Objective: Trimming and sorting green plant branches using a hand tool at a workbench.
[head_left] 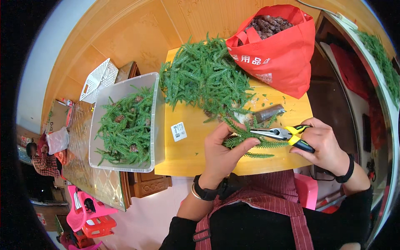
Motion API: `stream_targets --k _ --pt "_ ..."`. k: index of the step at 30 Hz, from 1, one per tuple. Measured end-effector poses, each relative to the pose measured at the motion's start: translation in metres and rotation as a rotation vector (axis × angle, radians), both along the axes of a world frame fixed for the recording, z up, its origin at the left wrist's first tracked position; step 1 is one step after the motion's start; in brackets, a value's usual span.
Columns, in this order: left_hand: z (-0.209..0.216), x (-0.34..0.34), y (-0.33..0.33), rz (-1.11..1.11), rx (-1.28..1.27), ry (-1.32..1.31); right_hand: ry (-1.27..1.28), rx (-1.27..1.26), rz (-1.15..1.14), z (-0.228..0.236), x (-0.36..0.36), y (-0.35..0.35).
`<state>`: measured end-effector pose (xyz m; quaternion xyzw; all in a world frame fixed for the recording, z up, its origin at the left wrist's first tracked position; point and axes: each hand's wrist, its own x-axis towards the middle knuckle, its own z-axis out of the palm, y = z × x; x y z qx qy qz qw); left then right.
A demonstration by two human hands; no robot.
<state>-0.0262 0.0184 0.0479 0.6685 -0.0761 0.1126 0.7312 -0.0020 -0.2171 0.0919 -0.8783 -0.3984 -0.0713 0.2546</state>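
My left hand (227, 146) is closed around a green artificial pine sprig (259, 146), its thumb pressed on the stems. In my right hand (323, 143) is a pair of pliers (287, 135) with yellow and black handles. The metal jaws lie over the middle of the sprig, close to my left fingertips; whether they pinch a stem I cannot tell. Behind my hands a roll wrapped in brown film (268, 113) lies on the yellow table (183, 156). A large heap of pine sprigs (204, 75) covers the table's far part, with a pine cone at its near edge.
A red bag (279, 58) full of pine cones (268, 27) stands at the far right. To the left, a clear plastic bin (156, 125) holds sprigs with pine cones. A white label (179, 131) lies on the table. A white basket (100, 81) and pink chairs (85, 208) are further left; another person (43, 160) is in the background.
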Motion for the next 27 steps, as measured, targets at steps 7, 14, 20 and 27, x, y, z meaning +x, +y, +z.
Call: stream_targets --k 7,14,20,27 --pt "-0.003 0.004 0.004 -0.150 -0.162 0.150 0.303 0.026 0.125 0.003 0.007 -0.008" --pt "-0.003 0.001 0.011 -0.207 -0.385 0.193 0.525 0.296 -0.078 0.009 -0.001 -0.013" --pt "-0.003 0.003 0.017 -0.118 -0.096 -0.005 0.377 -0.038 -0.411 -0.017 0.002 -0.036" --pt "0.009 0.001 0.017 0.192 0.481 -0.420 0.207 -0.348 -0.507 -0.076 0.005 -0.053"
